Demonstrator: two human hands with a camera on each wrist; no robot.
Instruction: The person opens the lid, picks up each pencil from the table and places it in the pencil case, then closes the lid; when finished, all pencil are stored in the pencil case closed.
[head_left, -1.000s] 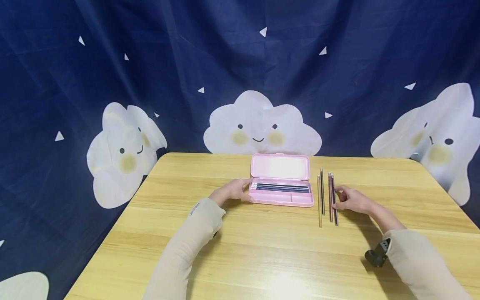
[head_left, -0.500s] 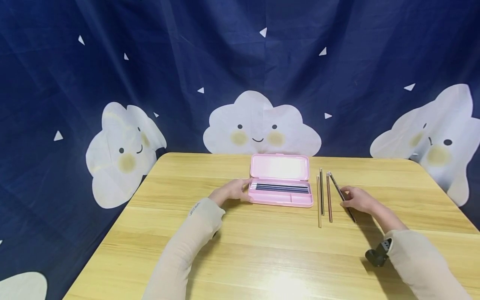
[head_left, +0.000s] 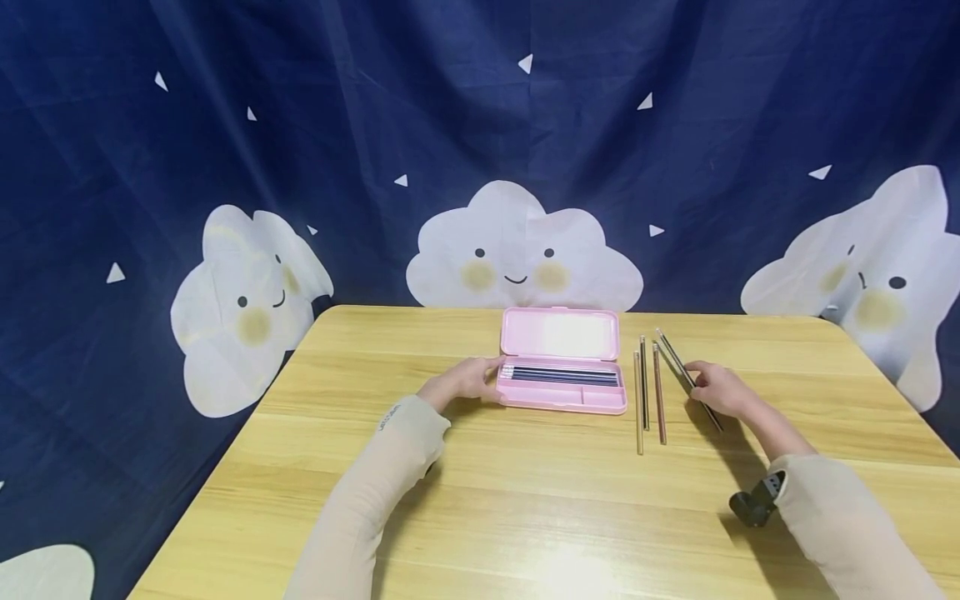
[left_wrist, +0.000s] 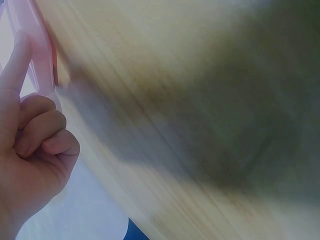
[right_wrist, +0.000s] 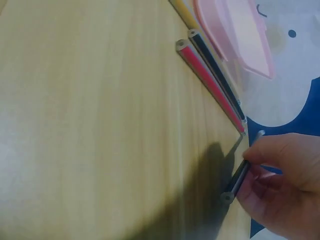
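My left hand (head_left: 467, 379) grips the left end of an open pink pencil case (head_left: 540, 400), with one finger (left_wrist: 19, 57) along it in the left wrist view. Several dark pencils (head_left: 562, 377) lie side by side in the case's long rear compartment. Between thumb and fingers, my right hand (head_left: 722, 392) pinches a dark pencil (head_left: 677, 358), slanted and raised above the wood in the right wrist view. To its left lie a red pencil (head_left: 659, 396), a black pencil (head_left: 644, 387) and a gold pencil (head_left: 639, 412), roughly parallel.
The wooden table (head_left: 510, 492) has its far edge just behind the raised case lid (head_left: 558, 335). A dark blue curtain (head_left: 360, 125) with cloud faces hangs behind. The case's front compartments hold nothing visible. A small black device (head_left: 757, 500) sits at my right wrist.
My right hand has drawn the dark pencil away from the red one, turning it aslant and shifting it right and slightly back. My left hand and the case stay put.
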